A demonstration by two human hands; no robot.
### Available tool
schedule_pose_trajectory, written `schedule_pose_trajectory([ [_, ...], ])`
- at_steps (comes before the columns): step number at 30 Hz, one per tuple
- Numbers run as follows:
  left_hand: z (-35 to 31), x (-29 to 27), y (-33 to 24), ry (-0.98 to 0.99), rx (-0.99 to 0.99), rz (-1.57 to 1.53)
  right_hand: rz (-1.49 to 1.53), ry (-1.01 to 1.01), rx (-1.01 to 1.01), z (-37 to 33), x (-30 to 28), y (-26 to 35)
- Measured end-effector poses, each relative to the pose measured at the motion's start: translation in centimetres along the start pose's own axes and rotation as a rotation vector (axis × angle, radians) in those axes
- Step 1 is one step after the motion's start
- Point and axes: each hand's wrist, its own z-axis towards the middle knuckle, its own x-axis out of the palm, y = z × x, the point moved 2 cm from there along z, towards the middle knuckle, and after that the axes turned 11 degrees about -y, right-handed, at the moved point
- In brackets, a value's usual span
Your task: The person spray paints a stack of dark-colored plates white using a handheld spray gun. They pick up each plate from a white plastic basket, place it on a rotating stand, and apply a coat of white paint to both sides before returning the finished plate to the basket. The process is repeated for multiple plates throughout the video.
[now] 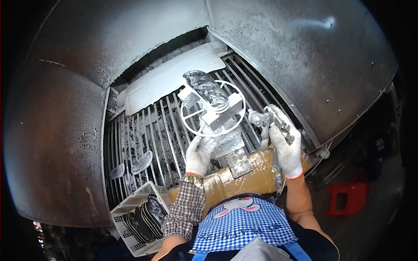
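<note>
A white spoked wheel lies over the slatted grate, with white blocks on it. On these blocks rests a shiny black shoe sole, tilted, its toe pointing away to the left. My left hand, in a white knitted glove, has its fingers closed at the near rim of the wheel; the fingertips are partly hidden. Wrapped in my gloved right hand is a metal spray gun, grey with residue, to the right of the wheel. Its nozzle points left toward the sole, and a hose hangs below.
Dusty metal booth walls stand around the grate. A pale sheet covers its far end. Two sole-shaped pieces lie at left. A white basket holds several black soles. A tan-wrapped roll runs before me; a red object stands right.
</note>
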Motion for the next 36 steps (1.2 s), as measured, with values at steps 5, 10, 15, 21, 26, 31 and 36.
schedule_pose_trajectory([
  [5, -0.1, -0.2, -1.6, -0.003, 0.040, 0.002, -0.015, 0.017, -0.026, 0.0, 0.2, -0.3],
  [10, 0.8, -1.6, -3.1, -0.028, 0.113, 0.048, -0.042, 0.149, 0.072, -0.3, 1.1, -0.2],
  [15, 1.2, -1.4, -4.4, -0.059, 0.147, 0.071, -0.014, 0.158, 0.072, 0.1, 1.9, -1.9],
  [21, 1.5, -1.3, -5.7, -0.030, 0.175, 0.027, 0.047, 0.136, 0.001, 1.6, 3.0, -3.0],
  [26, 1.4, -0.7, -6.4, -0.013, 0.174, -0.023, 0.074, 0.096, 0.010, 2.5, 3.5, -3.2],
  [31, 2.0, -0.5, -7.6, 0.007, 0.194, -0.013, 0.058, 0.062, 0.018, 3.4, 3.8, -3.2],
  [36, 2.7, 0.3, -8.8, -0.043, 0.215, 0.029, 0.083, 0.037, 0.008, 4.2, 3.8, -3.1],
])
